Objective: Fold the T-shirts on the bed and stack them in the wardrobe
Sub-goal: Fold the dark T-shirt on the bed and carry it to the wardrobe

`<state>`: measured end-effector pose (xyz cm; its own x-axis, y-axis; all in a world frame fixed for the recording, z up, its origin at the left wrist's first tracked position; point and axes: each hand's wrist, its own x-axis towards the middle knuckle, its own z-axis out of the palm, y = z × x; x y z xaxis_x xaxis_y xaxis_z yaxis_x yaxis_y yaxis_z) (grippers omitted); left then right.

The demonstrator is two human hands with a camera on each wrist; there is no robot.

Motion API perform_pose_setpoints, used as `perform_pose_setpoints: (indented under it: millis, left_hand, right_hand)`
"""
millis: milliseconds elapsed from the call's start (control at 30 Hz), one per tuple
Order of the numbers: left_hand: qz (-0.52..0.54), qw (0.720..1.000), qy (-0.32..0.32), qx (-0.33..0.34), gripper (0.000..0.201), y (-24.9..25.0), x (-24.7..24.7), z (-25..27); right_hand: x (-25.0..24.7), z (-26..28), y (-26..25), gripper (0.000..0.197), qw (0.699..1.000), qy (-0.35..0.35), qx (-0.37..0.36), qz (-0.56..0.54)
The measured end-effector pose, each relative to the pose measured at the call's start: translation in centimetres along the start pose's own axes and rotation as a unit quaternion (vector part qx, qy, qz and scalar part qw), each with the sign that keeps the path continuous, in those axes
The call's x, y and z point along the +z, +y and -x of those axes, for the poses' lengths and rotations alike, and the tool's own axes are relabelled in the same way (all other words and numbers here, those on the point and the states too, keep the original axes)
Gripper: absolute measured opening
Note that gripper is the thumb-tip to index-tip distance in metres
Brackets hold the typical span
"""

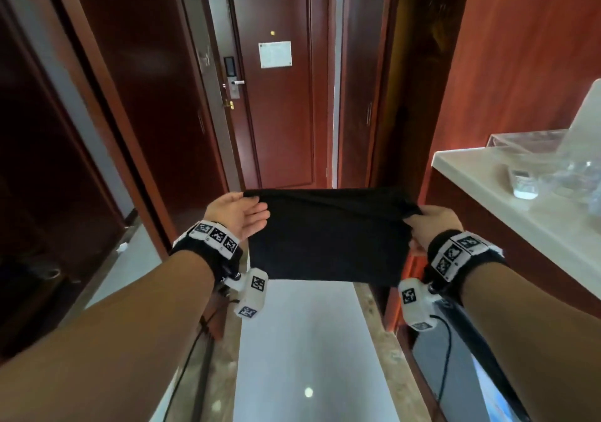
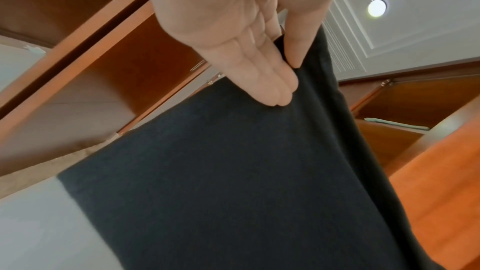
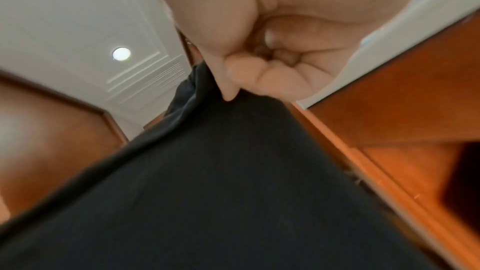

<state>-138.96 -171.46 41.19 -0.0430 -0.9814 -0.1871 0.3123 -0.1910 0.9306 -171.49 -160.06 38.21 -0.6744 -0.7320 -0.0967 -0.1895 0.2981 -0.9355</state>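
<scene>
My left hand (image 1: 239, 215) and right hand (image 1: 434, 228) each pinch the folded black T-shirt (image 1: 328, 236). I hold both sides so it stays flat for the wardrobe.

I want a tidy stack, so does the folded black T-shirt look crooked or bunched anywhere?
Slightly. The folded black T-shirt hangs as a fairly even rectangle, but its top edge bunches into wrinkles where the right hand pinches it. The left hand holds its corner flatter.
</scene>
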Motion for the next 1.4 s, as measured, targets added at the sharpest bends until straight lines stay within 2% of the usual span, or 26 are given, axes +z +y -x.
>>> perform_pose_setpoints:
  millis: [100,233,300,367,433,533,633,800,933,1000,1067,1167,1267,1400]
  left_hand:
    - [0.017,0.999,0.017,0.023,0.018,2.4,2.4,-4.5]
    - [0.019,0.999,-0.005,0.045,0.012,5.2,5.0,-10.6]
    - [0.008,0.997,-0.025,0.070,0.025,6.6,6.2,-14.1]
    - [0.003,0.995,-0.039,0.095,0.028,8.1,7.6,-18.2]
    - [-0.008,0.992,-0.052,0.111,0.018,9.4,8.8,-20.9]
    - [-0.025,0.987,-0.094,0.132,0.008,12.4,11.6,-27.5]
    - [-0.046,0.971,-0.157,0.175,0.014,15.8,14.8,-34.4]
    - [-0.128,0.924,-0.260,0.249,0.035,21.6,20.3,-43.0]
    - [-0.216,0.858,-0.308,0.350,0.048,26.0,25.7,-48.5]
    - [-0.211,0.838,-0.348,0.363,0.057,28.3,29.1,-49.6]
    - [-0.245,0.804,-0.373,0.394,0.068,30.1,32.5,-51.0]
    - [-0.361,0.733,-0.321,0.480,0.100,32.4,37.3,-53.1]
    - [-0.433,0.675,-0.249,0.543,0.106,35.1,42.3,-54.8]
    - [-0.419,0.647,-0.217,0.598,0.112,39.5,49.3,-57.6]
  right_hand:
    - [1.7,-5.9,-3.3,0.032,0.985,-0.052,0.033,-0.159]
    - [3.3,-11.5,-8.4,0.029,0.952,-0.094,0.044,-0.287]
    - [4.2,-14.3,-10.5,0.036,0.941,-0.104,0.047,-0.320]
    - [5.3,-17.5,-12.7,0.038,0.935,-0.098,0.032,-0.339]
    - [5.8,-19.0,-14.5,0.035,0.936,-0.094,0.025,-0.339]
    - [7.3,-23.2,-18.3,0.029,0.934,-0.058,-0.008,-0.352]
    - [8.1,-27.5,-23.1,0.025,0.929,-0.009,-0.050,-0.366]
    - [8.8,-32.3,-30.7,0.025,0.922,0.062,-0.097,-0.370]
    - [7.3,-34.8,-35.9,0.021,0.913,0.111,-0.145,-0.364]
    - [6.1,-36.0,-38.3,0.020,0.908,0.129,-0.181,-0.354]
    - [4.9,-37.3,-40.9,0.017,0.908,0.146,-0.213,-0.330]
    - [3.3,-39.5,-44.9,0.009,0.916,0.165,-0.257,-0.261]
    - [1.4,-42.2,-49.0,0.015,0.912,0.190,-0.311,-0.189]
    - [-1.6,-46.0,-55.4,0.019,0.899,0.236,-0.363,-0.070]
